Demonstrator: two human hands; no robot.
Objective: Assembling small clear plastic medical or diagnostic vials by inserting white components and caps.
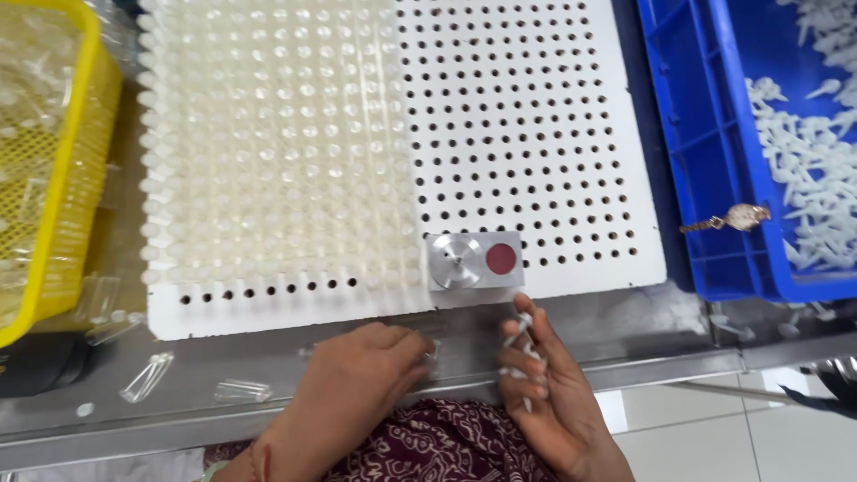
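My left hand (370, 370) rests knuckles-up on the steel bench edge, fingers curled around a small clear plastic tube (432, 350). My right hand (540, 379) is beside it, palm turned inward, gripping several small white plastic tips (520, 326) between its fingers. Just beyond both hands lies a white perforated board (536, 134). Its left half is filled with rows of clear tubes (277, 143) standing in the holes; its right half shows bare holes.
A small metal block with a round knob and a red button (475, 261) sits on the board's near edge. A yellow basket (54, 161) of clear tubes stands left. A blue crate (714, 161) with white tips stands right. Loose clear tubes (147, 375) lie on the bench.
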